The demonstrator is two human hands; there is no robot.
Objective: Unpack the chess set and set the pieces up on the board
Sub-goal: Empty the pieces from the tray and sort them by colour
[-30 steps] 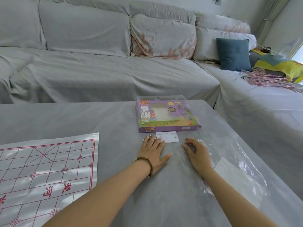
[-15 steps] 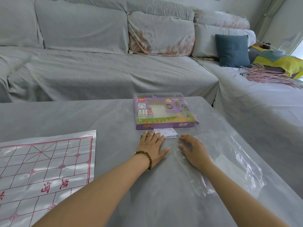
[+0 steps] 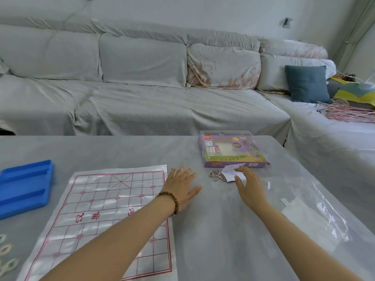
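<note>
One board [image 3: 113,216] lies at the grey tabletop's [image 3: 213,246] near left. One purple box [image 3: 233,151] sits by the far right edge, and one blue tray [image 3: 24,187] at the left edge. Neither of the two hands holds anything: the left hand [image 3: 182,187] lies flat with fingers spread beside the board, and the right hand [image 3: 248,185] has fingers straight over one paper slip [image 3: 230,171]. One clear bag [image 3: 304,209] lies along the right edge. A grey sofa [image 3: 142,88] stands behind.

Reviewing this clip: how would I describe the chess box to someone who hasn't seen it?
Start at the grey-covered table before the sofa. Near its far right edge, just beyond the right hand, lies the box: flat, purple, with a clear window, unlike the white slip beside it.
</note>
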